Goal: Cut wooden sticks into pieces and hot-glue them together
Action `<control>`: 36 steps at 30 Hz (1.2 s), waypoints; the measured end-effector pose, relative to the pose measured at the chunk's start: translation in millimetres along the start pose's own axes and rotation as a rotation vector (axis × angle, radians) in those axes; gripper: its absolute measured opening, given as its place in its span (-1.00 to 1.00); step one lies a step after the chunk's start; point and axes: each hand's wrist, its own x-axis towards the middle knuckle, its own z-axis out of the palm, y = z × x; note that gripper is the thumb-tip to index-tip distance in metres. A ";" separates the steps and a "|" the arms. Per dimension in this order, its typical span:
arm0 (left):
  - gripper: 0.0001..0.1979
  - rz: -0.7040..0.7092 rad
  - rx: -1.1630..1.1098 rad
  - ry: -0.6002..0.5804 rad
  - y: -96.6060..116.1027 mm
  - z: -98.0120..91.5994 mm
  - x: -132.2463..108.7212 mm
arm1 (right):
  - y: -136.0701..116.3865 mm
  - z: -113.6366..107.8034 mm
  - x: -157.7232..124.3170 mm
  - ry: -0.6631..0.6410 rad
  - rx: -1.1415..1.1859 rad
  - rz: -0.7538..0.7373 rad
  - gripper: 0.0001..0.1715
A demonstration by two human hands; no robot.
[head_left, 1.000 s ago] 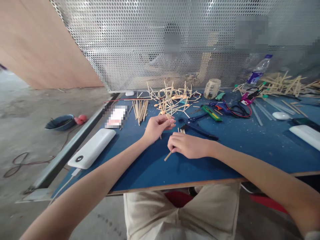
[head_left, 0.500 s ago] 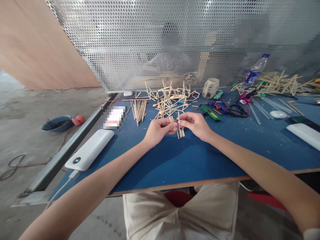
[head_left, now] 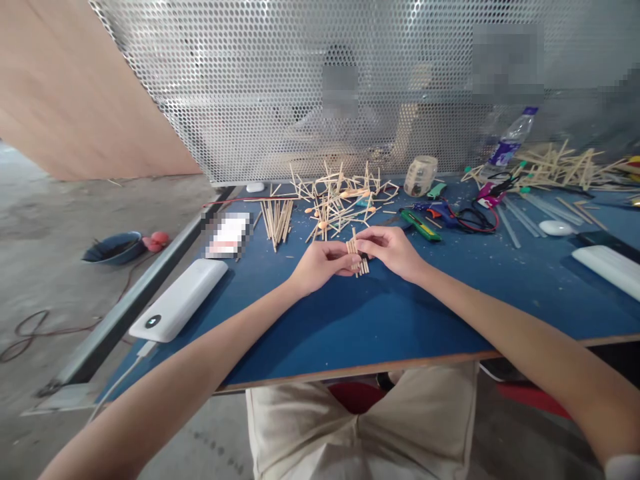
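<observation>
Over the middle of the blue table, my left hand (head_left: 323, 265) is closed, thumb and fingers pinching a small bundle of short wooden sticks (head_left: 353, 248). My right hand (head_left: 393, 250) meets it from the other side, its thumb and fingertips closed on the upper part of the same sticks. The lower ends stick out below the fingers. Some of the bundle is hidden behind my left thumb. Just beyond my hands lies a tangled heap of joined wooden sticks (head_left: 340, 200), some with orange blobs. Left of the heap is a row of loose sticks (head_left: 277, 220).
A white power bank (head_left: 180, 300) with a cable and a blurred phone (head_left: 227, 235) lie left. To the right are a green utility knife (head_left: 420, 225), a glue gun (head_left: 445, 213), a clear jar (head_left: 421, 177), glue sticks (head_left: 513, 223) and a bottle (head_left: 510, 143). A perforated metal panel (head_left: 250, 87) stands behind.
The stick that stood apart at my right fingertips now lies alongside the others in the bundle. Both hands stay in nearly the same place.
</observation>
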 end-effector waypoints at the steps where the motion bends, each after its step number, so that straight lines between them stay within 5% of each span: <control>1: -0.73 0.005 0.033 -0.006 0.4 -0.1 0.0 | -0.5 -0.3 0.0 0.012 -0.012 -0.015 -0.73; 7: -0.74 0.029 0.216 0.008 -3.4 -2.9 1.4 | -2.9 -0.5 -1.4 -0.020 -0.033 -0.037 -0.76; 17: -0.71 -0.022 0.027 -0.024 -3.3 -0.3 0.2 | 0.0 -8.7 -0.2 -0.091 -0.145 -0.040 -0.68; 28: -0.67 -0.025 -0.043 0.011 2.3 -2.9 -3.1 | -7.7 -27.6 -1.5 -0.296 -0.596 -0.352 -0.12; 36: -0.69 -0.031 -0.070 0.019 4.6 1.2 -3.6 | -8.3 -25.3 -0.3 -0.279 -0.712 -0.432 0.06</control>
